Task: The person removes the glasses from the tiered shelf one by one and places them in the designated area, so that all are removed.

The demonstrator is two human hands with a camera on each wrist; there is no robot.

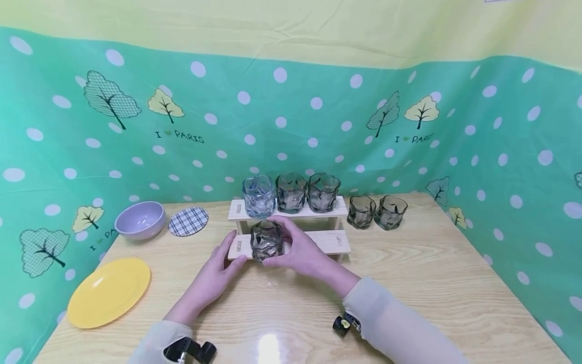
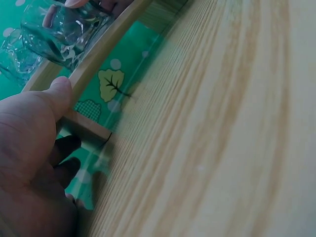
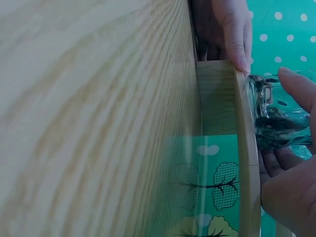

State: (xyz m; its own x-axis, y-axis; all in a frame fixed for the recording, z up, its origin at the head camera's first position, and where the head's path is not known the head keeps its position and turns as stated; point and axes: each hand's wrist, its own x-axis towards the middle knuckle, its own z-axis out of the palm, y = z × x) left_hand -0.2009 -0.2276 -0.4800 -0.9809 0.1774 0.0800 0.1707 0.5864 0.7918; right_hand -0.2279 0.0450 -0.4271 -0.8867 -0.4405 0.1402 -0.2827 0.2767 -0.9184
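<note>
A smoky grey glass (image 1: 265, 241) with a wavy, faceted body stands on the lower step of a two-step wooden rack (image 1: 328, 242). My right hand (image 1: 305, 252) grips this glass from the right, thumb at the front and fingers behind. In the right wrist view the glass (image 3: 271, 116) touches the step. At the rack's left end, my left hand (image 1: 212, 277) holds the lower step; in the left wrist view its thumb presses the board's edge (image 2: 81, 81) and its fingers curl below. On the upper step sit a bluish glass (image 1: 259, 197) and two grey glasses (image 1: 291, 193).
Two more grey glasses (image 1: 390, 212) stand on the table (image 1: 432, 283) right of the rack. To the left are a purple bowl (image 1: 141, 221), a checked round mat (image 1: 188, 221) and a yellow plate (image 1: 109, 293). A green dotted cloth (image 1: 282, 126) hangs behind.
</note>
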